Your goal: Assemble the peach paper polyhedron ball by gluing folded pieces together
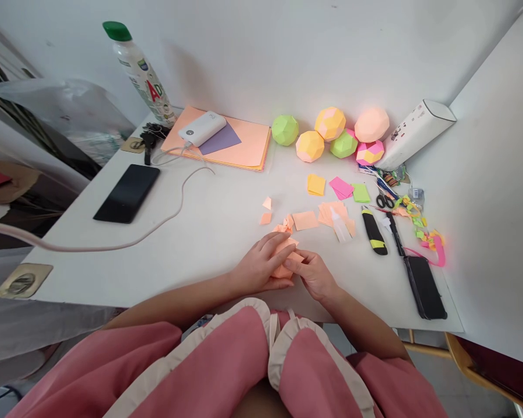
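A peach folded-paper shape (283,270) is held between my two hands, near the table's front edge. My left hand (261,264) is wrapped round its left side, with fingers over the top. From the right, my right hand (314,274) pinches a flap of it between thumb and fingers. Just beyond lies a crumpled peach paper piece (286,224), partly behind my left fingers. Two small peach scraps (266,218) rest farther back. To the right are a peach paper slip (305,220) and a stack of peach slips (326,212) with a small clear glue bottle (340,226) on top.
Several faceted paper balls (285,130) line the wall. Yellow (316,185), pink (341,187) and green slips (361,193) lie in front. A box cutter (373,231), scissors (384,201) and phone (425,287) are right. A second phone (127,193), cable (181,200) and power bank (203,128) are left.
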The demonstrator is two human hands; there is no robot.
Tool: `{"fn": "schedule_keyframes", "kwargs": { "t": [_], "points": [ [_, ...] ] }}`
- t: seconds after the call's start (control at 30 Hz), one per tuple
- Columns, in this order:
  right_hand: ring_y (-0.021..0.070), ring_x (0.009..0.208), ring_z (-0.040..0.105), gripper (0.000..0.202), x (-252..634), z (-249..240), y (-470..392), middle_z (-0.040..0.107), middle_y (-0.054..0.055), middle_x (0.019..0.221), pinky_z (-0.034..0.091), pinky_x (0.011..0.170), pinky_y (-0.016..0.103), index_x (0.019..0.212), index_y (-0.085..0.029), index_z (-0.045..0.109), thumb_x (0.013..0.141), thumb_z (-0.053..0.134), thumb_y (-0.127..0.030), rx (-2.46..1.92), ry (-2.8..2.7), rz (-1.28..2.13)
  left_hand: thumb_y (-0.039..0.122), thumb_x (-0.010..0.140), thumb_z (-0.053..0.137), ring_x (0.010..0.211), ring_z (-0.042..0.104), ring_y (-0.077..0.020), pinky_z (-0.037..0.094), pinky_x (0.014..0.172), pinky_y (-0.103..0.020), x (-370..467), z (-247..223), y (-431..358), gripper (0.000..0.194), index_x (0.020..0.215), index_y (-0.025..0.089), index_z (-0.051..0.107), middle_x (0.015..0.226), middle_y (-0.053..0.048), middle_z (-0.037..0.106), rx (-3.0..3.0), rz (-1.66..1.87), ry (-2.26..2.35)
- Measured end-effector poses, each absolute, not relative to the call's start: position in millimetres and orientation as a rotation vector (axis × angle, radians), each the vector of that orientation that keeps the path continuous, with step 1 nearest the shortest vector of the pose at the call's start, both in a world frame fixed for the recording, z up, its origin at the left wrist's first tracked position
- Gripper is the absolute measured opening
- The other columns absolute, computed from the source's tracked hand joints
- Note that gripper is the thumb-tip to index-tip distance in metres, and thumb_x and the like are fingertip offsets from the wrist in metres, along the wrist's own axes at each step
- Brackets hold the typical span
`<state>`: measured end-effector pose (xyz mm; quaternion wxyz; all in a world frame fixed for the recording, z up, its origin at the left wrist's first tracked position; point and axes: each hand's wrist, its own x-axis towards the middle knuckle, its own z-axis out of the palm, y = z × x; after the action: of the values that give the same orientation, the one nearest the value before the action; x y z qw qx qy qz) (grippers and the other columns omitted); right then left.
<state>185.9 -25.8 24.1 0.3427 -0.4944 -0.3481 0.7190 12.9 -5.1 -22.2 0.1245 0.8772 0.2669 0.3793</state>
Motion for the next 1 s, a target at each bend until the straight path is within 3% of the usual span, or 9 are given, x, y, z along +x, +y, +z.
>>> {"fn": "schedule_keyframes", "kwargs": {
  "t": [0.33, 0.53, 0.73, 1.0],
  "points": [
    [0.0155, 0.075, 0.056, 0.025, 186.5, 23.0, -26.5, 0.065, -0.001, 0.073, 0.042, 0.071, 0.030, 0.075, -0.020, 0.073, 0.066, 0.081, -0.041, -1.284, -0.925, 1.869, 0.059, 0.090, 0.051, 0.125, 0.048, -0.0369, 0.047, 0.097, -0.058, 13.2, -22.4, -5.5, 0.077, 0.149, 0.019, 0.021, 0.135, -0.024, 0.046, 2.579, 1.118, 0.781],
    [0.0143, 0.069, 0.050, 0.040, 189.5, 22.4, -23.2, 0.059, -0.001, 0.066, 0.038, 0.067, 0.029, 0.066, -0.018, 0.067, 0.065, 0.079, -0.056, -1.292, -0.994, 1.877, 0.060, 0.091, 0.048, 0.127, 0.046, -0.0371, 0.047, 0.097, -0.057, 10.8, -24.7, -4.4, 0.073, 0.148, 0.020, 0.023, 0.135, -0.024, 0.044, 2.545, 1.083, 0.771],
    [0.0130, 0.066, 0.049, 0.050, 196.9, 26.0, -19.0, 0.055, -0.002, 0.063, 0.040, 0.069, 0.029, 0.059, -0.018, 0.059, 0.077, 0.065, -0.064, -1.258, -1.139, 1.803, 0.060, 0.091, 0.049, 0.126, 0.047, -0.0369, 0.049, 0.096, -0.056, 8.9, -21.5, -2.6, 0.073, 0.147, 0.021, 0.023, 0.134, -0.023, 0.043, 2.510, 1.081, 0.797],
    [0.0200, 0.088, 0.060, 0.035, 207.6, 27.6, -15.3, 0.067, 0.004, 0.088, 0.046, 0.084, 0.036, 0.083, -0.021, 0.069, 0.083, 0.062, -0.056, -1.394, -1.259, 1.502, 0.056, 0.090, 0.052, 0.130, 0.044, -0.0354, 0.048, 0.100, -0.056, 5.0, -22.2, -1.5, 0.074, 0.150, 0.026, 0.020, 0.140, -0.021, 0.037, 2.338, 1.090, 0.879]
  ]
}}
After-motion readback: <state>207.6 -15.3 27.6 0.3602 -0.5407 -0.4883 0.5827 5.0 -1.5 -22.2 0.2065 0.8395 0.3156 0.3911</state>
